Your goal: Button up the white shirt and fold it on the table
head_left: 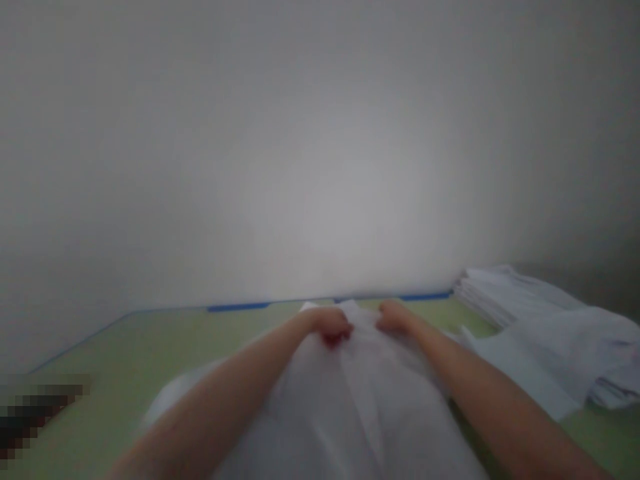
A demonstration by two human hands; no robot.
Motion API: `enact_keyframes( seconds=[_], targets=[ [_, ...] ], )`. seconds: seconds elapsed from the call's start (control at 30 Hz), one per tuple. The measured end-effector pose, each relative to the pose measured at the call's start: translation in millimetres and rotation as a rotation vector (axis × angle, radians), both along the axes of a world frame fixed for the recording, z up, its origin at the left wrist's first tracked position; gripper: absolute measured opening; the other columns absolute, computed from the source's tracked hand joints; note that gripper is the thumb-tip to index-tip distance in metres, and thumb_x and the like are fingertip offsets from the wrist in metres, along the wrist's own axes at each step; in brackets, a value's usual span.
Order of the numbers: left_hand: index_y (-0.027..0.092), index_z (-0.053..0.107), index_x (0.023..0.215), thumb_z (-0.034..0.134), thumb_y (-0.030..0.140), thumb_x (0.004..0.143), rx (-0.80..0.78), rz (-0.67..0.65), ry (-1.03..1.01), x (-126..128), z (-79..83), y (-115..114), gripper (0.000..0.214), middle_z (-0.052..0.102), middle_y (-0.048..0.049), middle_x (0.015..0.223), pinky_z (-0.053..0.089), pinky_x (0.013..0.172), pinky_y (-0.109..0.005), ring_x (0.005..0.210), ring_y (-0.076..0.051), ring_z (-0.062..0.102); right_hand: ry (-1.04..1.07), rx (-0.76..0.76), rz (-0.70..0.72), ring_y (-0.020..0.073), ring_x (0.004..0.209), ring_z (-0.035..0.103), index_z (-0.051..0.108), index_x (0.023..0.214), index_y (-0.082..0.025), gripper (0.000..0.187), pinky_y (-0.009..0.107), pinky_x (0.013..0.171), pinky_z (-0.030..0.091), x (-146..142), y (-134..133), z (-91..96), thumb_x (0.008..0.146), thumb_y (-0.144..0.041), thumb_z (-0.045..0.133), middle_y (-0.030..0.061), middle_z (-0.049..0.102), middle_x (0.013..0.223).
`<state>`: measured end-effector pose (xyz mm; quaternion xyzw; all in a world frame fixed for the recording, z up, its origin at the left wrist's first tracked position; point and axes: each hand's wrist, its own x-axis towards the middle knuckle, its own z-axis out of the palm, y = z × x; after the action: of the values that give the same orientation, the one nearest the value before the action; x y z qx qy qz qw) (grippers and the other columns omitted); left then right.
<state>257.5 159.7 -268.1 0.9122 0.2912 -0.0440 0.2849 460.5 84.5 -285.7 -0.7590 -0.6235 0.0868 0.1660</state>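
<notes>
Both hands are curled tight on the far end of a white cloth, left (pixel 334 325) and right (pixel 393 317) just apart, though blur hides the fingers. The white cloth (pixel 350 407) spreads back between the forearms over the green tabletop (pixel 170 347). Uneven pulling could crease it; the right forearm could snag the heaped white fabric (pixel 545 347) beside it.

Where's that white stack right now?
In the head view, the white stack lies on the right side of the green table, right of the right hand.
</notes>
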Motion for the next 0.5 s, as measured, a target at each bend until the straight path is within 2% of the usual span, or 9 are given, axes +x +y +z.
enact_keyframes(
  seconds=[0.1, 0.17, 0.23, 0.33, 0.37, 0.43, 0.5],
  targets=[
    [0.017, 0.061, 0.069, 0.045, 0.059, 0.08, -0.379, 0.078, -0.035, -1.8, 13.3, -11.2, 0.047, 0.062, -0.0067, 0.059, 0.042, 0.045, -0.028, 0.045, -0.016, 0.055, 0.059, -0.005, 0.073, 0.0213, 0.076, 0.063, 0.069, 0.076, -0.014, 0.016, 0.026, 0.065, 0.044, -19.9, -2.2, 31.5, 0.063, -0.023, 0.065, 0.0087, 0.069, 0.076],
    [0.017, 0.061, 0.078, 0.039, 0.073, 0.075, -0.701, 0.103, -0.19, -3.6, 31.8, -23.4, 0.06, 0.064, -0.0066, 0.066, 0.044, 0.047, -0.028, 0.05, -0.016, 0.057, 0.124, 0.046, 0.157, 0.0164, 0.073, 0.061, 0.068, 0.081, -0.015, 0.017, 0.022, 0.062, 0.043, -42.8, -11.9, 57.0, 0.07, -0.025, 0.06, 0.0048, 0.068, 0.077],
    [0.017, 0.06, 0.084, 0.034, 0.078, 0.073, -0.908, 0.107, -0.44, -5.2, 54.2, -38.2, 0.068, 0.065, -0.0068, 0.072, 0.049, 0.055, -0.03, 0.06, -0.018, 0.062, 0.19, 0.161, 0.253, 0.0132, 0.071, 0.058, 0.065, 0.084, -0.014, 0.017, 0.02, 0.061, 0.041, -69.9, -27.4, 82.4, 0.07, -0.021, 0.058, 0.0029, 0.067, 0.076],
    [0.013, 0.06, 0.082, 0.044, 0.061, 0.081, -0.958, 0.15, -0.771, -7.8, 90.5, -58.3, 0.051, 0.066, -0.0078, 0.072, 0.052, 0.071, -0.032, 0.072, -0.019, 0.065, 0.269, 0.299, 0.392, 0.0101, 0.063, 0.052, 0.061, 0.082, -0.012, 0.017, 0.018, 0.055, 0.038, -103.4, -58.8, 118.6, 0.065, -0.012, 0.059, 0.0003, 0.061, 0.069],
    [0.012, 0.06, 0.082, 0.048, 0.051, 0.083, -0.937, 0.169, -0.824, -10.1, 103.2, -63.7, 0.041, 0.066, -0.0087, 0.072, 0.052, 0.074, -0.032, 0.073, -0.019, 0.065, 0.327, 0.267, 0.453, 0.0089, 0.06, 0.05, 0.06, 0.083, -0.012, 0.018, 0.018, 0.053, 0.037, -109.9, -71.8, 131.2, 0.065, -0.011, 0.058, -0.0007, 0.06, 0.068],
    [0.009, 0.061, 0.084, 0.054, 0.033, 0.082, -0.882, 0.186, -0.878, -20.0, 130.7, -75.9, 0.025, 0.068, -0.0119, 0.076, 0.053, 0.077, -0.034, 0.077, -0.021, 0.066, 0.506, 0.11, 0.622, 0.0076, 0.058, 0.05, 0.059, 0.089, -0.013, 0.023, 0.017, 0.052, 0.037, -115.1, -103.8, 159.3, 0.066, -0.01, 0.057, -0.001, 0.06, 0.073],
    [0.006, 0.062, 0.091, 0.055, 0.024, 0.079, -0.822, 0.145, -0.968, -39.3, 161.8, -97.5, 0.023, 0.069, -0.0155, 0.085, 0.053, 0.08, -0.037, 0.082, -0.024, 0.067, 0.683, -0.022, 0.748, 0.0088, 0.065, 0.055, 0.059, 0.096, -0.013, 0.03, 0.018, 0.057, 0.042, -113.6, -145.6, 190.7, 0.066, -0.011, 0.061, 0.0012, 0.064, 0.084]
  ],
)
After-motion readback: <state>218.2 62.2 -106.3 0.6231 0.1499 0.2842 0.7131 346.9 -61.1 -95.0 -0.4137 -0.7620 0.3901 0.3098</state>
